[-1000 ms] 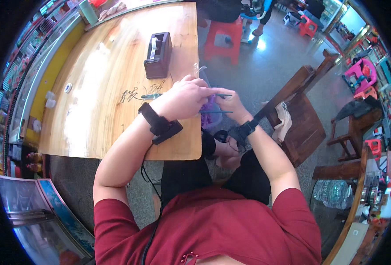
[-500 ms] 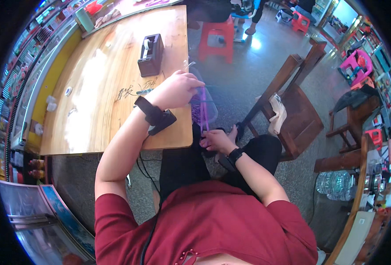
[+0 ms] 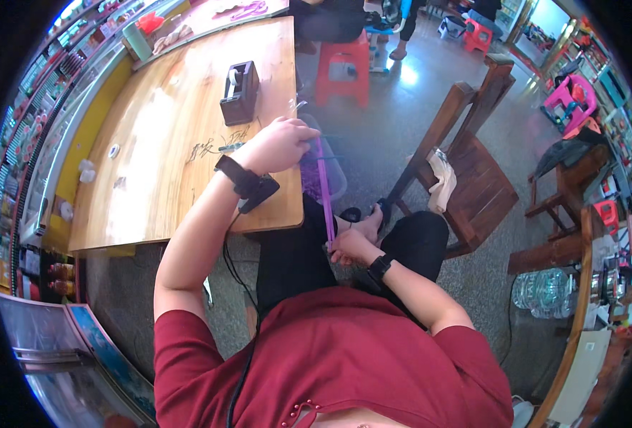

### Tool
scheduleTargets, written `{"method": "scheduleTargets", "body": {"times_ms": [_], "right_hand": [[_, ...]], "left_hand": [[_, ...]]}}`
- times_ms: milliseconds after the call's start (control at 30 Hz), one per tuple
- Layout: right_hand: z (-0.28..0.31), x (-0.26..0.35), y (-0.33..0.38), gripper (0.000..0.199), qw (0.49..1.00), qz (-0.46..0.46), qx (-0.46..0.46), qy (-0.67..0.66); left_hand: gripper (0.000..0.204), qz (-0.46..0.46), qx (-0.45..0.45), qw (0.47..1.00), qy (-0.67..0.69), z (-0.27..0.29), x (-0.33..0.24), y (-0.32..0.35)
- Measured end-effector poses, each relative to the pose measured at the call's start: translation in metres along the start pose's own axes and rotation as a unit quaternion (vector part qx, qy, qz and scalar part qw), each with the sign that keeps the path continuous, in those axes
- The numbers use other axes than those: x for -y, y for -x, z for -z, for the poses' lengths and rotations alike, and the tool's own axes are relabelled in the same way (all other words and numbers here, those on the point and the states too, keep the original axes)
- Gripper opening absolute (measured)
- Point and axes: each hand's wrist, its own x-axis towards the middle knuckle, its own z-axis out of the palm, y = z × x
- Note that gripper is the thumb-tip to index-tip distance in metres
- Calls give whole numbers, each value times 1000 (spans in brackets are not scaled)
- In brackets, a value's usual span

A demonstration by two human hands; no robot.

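Note:
A long, narrow purple strip (image 3: 325,187) is stretched between my two hands, running down past the table's right edge. Its upper end is pinched in my left hand (image 3: 287,145), which is closed over the edge of the wooden table (image 3: 166,143). Lower down, above my lap, the fingers of my right hand (image 3: 355,244) are closed on the other end. Thin dark lines stick out to the right near my left fingers; I cannot make out what they are. Behind the strip sits a clear plastic box (image 3: 339,175) with purple material in it.
A dark tape dispenser (image 3: 240,93) stands on the table, with a black device (image 3: 260,195) near my left wrist. To the right is a wooden chair (image 3: 476,189) with a pale cloth (image 3: 441,182) on it. A red stool (image 3: 343,71) stands beyond the table.
My right hand has moved down toward my lap, drawing the purple strip longer and straighter. Its two spread strands now lie close together. My left hand keeps its hold near the table edge.

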Motion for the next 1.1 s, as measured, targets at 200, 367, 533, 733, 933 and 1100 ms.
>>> {"method": "scheduleTargets", "body": {"times_ms": [200, 367, 533, 733, 933, 1100], "right_hand": [[-41, 33, 52, 29, 988, -87, -74, 104], [-53, 35, 64, 30, 993, -80, -56, 70], [-66, 40, 72, 30, 993, -38, -71, 86], [-63, 35, 65, 24, 994, -52, -85, 46], [-67, 35, 58, 21, 994, -63, -84, 25], [-61, 34, 61, 22, 995, -52, -83, 7]], "left_hand": [[23, -50, -72, 986, 141, 19, -89, 64], [16, -1, 97, 950, 296, -61, -106, 131], [25, 207, 40, 944, 252, -126, -89, 126], [23, 127, -3, 970, 208, -140, -96, 124], [24, 208, -24, 964, 164, -144, -91, 117], [28, 162, -41, 980, 109, -144, -98, 121]]}}
